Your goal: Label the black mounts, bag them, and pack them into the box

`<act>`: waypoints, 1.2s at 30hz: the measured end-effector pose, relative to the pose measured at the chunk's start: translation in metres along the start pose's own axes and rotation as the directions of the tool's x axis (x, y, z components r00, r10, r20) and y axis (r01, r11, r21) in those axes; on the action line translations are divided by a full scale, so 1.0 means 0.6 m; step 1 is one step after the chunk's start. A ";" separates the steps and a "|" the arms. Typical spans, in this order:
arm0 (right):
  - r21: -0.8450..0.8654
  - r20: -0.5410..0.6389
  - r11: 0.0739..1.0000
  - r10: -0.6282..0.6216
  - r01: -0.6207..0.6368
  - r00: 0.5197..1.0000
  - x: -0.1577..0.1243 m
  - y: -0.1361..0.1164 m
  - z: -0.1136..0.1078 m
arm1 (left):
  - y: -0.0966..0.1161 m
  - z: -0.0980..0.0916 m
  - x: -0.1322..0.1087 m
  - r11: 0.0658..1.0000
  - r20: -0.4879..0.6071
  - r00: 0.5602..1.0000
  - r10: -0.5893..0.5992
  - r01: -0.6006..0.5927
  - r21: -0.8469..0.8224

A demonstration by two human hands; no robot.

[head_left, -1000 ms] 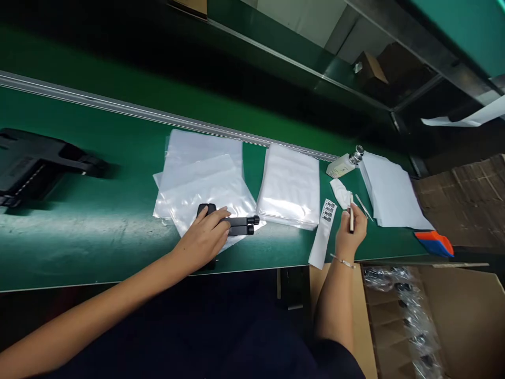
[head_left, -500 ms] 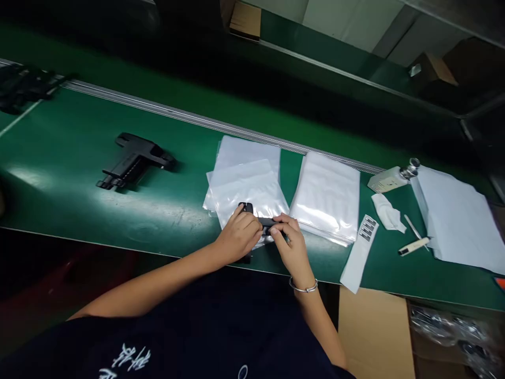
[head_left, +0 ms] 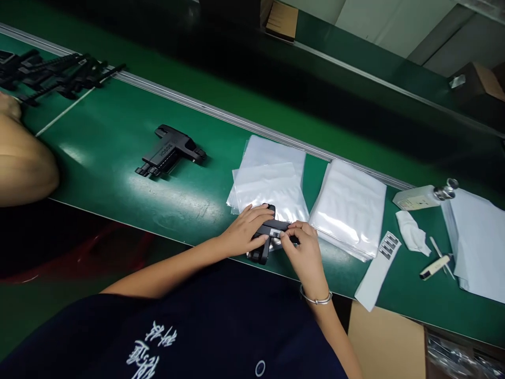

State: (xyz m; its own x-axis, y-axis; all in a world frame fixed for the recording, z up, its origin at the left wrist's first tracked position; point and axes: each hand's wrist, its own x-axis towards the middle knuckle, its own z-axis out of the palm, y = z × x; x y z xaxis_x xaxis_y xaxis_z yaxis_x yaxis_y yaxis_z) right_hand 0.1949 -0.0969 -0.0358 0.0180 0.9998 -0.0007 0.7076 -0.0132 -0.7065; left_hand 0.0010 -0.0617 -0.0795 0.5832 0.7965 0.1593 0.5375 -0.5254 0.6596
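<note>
A black T-shaped plastic holder (head_left: 263,253) lies at the table's front edge, partly over clear plastic bags (head_left: 272,181). My left hand (head_left: 246,229) grips it, fingers over its stem and thumb on the near side. A small white label with dark print (head_left: 275,232) shows on the stem. My right hand (head_left: 305,250) is closed on the stem's right end, with the thumb at the label's edge. Further left lies a similar black holder (head_left: 171,150) with BOSCH lettering. To the right is a label strip (head_left: 373,279) bearing several black-and-white labels.
A second stack of clear bags (head_left: 349,210) lies right of centre. Beyond it are a bottle with a metal top (head_left: 418,197), crumpled tissue (head_left: 412,231), a cream-handled cutter (head_left: 434,267) and white sheets (head_left: 481,237). Black parts (head_left: 55,73) and another person's arm (head_left: 23,158) are at left.
The view has shifted, bringing the other person's arm in at left. My left fingers have opened out along the holder, and the white label on its stem now shows.
</note>
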 end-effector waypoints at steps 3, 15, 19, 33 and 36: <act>-0.022 -0.054 0.995 -0.096 0.095 0.994 -0.012 -0.008 -0.005 | 0.003 0.004 0.001 0.999 0.004 0.999 -0.035 0.036 -0.016; 0.336 -0.032 0.930 0.170 -0.149 0.985 0.001 0.037 0.008 | 0.005 0.021 -0.003 1.000 -0.069 0.998 -0.015 0.014 -0.019; 0.308 -0.038 0.939 0.172 -0.152 0.984 -0.001 0.033 0.014 | 0.006 0.022 -0.003 1.000 -0.072 0.997 -0.013 0.012 -0.017; 0.282 -0.038 0.950 0.150 -0.134 0.988 -0.001 0.029 0.013 | 0.008 0.023 -0.003 1.000 -0.073 0.997 -0.005 0.004 -0.009; 0.264 -0.034 0.955 0.150 -0.136 0.988 -0.001 0.028 0.011 | 0.007 0.021 -0.003 1.000 -0.073 0.997 -0.006 0.005 -0.009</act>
State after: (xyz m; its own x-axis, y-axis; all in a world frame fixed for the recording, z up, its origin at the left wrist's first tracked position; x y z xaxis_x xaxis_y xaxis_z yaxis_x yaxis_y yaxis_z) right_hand 0.2021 -0.0974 -0.0522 0.1481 0.9855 -0.0823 0.4868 -0.1451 -0.8614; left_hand 0.0098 -0.0693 -0.0864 0.5343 0.8191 0.2087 0.5346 -0.5187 0.6672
